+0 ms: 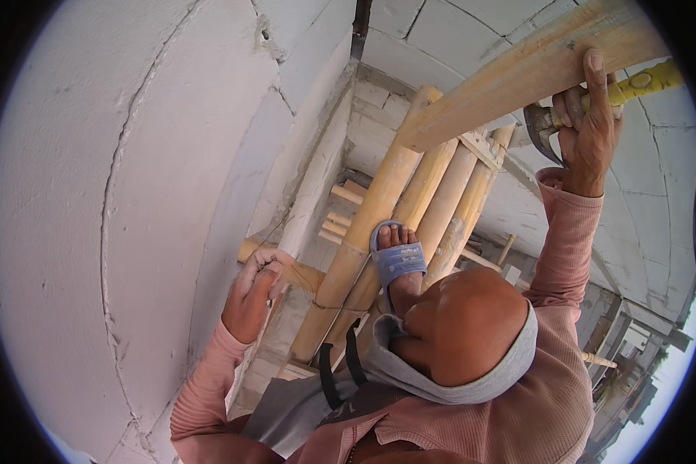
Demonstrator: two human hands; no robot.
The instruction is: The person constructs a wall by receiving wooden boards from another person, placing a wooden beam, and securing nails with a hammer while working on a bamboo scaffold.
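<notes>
Dusty fingers of my left hand curl closed where a pale upright pole meets a bamboo crosspiece; exactly what they grip is hidden. Raised at the upper right, my right hand is closed around a claw hammer near its head. The hammer's handle is yellow. My right thumb points up and presses on a long wooden board slanting across the top right. The board's lower end touches a thick bamboo pole.
My foot in a blue slide sandal stands on several bamboo poles lashed side by side. A cracked light-grey wall rises close on the left. Block walls stand on the right. Lower poles show beneath the platform.
</notes>
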